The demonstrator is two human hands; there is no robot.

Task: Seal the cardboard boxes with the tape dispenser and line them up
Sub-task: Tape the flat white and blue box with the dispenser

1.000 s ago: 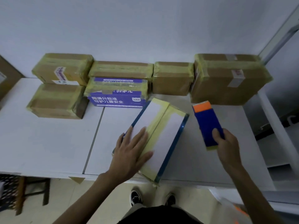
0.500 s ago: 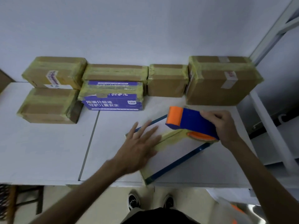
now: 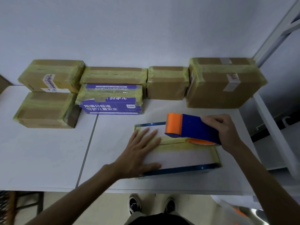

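A flat white box with blue edges (image 3: 183, 157) lies near the table's front edge, a yellow tape strip running along its top. My left hand (image 3: 140, 153) presses flat on the box's left end, fingers spread. My right hand (image 3: 223, 130) grips the blue and orange tape dispenser (image 3: 193, 129), which sits on the tape strip at the box's right part, its orange head pointing left. Several taped boxes stand behind: a purple printed box (image 3: 112, 104) and brown cardboard boxes (image 3: 168, 83).
The large brown box (image 3: 222, 83) stands at the back right against the wall. Two brown boxes (image 3: 47, 109) sit at the back left. The white table (image 3: 45, 153) has a seam left of the white box. A metal shelf frame (image 3: 274, 39) rises at right.
The white box has turned from diagonal to lie square to the table edge. My right hand lifted the dispenser from the table and set it on the box's tape strip.
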